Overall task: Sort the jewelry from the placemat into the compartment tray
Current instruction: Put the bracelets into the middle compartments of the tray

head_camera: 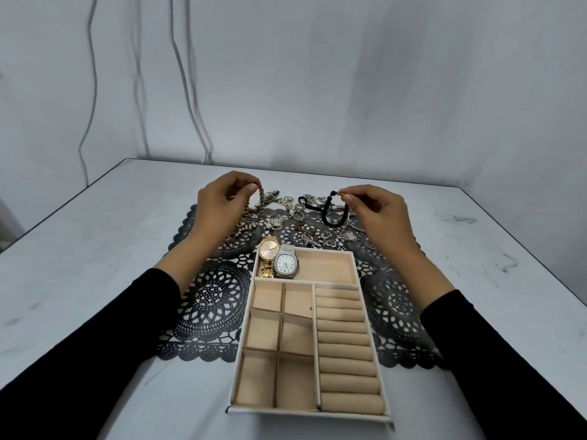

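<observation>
Pinching a brownish metal chain (261, 193) between thumb and fingertips, the left grip (219, 201) holds it above the far left of the black lace placemat (209, 296). The chain's loop hangs toward the pieces below. It is raised, I judge, so that it comes free of its neighbours without dragging them along.

Between the two hands, mixed jewelry (305, 230) of rings, charms and earrings lies strewn along the placemat's far strip, so most of the sorting looks undone. Nearer, the beige compartment tray (317, 411) sits on the middle of the placemat, with its near end reaching onto the grey desk (95, 265). A gold watch (268, 249) and a silver watch (286, 263) lie touching at the left end of the tray's long far compartment, which leaves room beside them. The square compartments (270, 328) on the tray's left show nothing inside, nor do the ring rolls (346, 344) on its right.

The right grip (374, 208) pinches a black beaded bracelet (330, 211) at its gold-coloured end — the beads dangle just over the far right of the placemat. Holding it by one end probably keeps the strand straight and untangled for lowering into a compartment.
</observation>
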Tool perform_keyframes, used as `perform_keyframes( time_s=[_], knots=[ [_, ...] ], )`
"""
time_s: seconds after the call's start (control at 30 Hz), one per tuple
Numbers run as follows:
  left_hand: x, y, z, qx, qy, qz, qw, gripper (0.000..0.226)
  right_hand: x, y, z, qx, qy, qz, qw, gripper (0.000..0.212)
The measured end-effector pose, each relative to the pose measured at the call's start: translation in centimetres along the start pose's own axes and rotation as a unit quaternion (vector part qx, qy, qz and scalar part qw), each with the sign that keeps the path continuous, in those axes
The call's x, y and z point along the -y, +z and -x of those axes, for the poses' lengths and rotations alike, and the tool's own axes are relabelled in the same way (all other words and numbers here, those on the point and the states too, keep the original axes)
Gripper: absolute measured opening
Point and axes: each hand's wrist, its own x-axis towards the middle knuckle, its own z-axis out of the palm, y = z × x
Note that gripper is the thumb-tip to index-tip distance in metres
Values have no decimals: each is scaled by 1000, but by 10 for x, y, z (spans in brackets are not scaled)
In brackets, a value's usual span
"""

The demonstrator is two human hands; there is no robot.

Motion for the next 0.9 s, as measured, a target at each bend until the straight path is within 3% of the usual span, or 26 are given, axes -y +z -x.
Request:
perform_keyframes(
  time_s=[0.4,0.9],
  knots=[
    [-35,-26,35,-20,5,96,995,11,45,-3,34,3,-13,-90,996,11],
    [-46,-42,69,2,-2,135,991,12,47,7,75,148,8,-141,979,15]
  ],
)
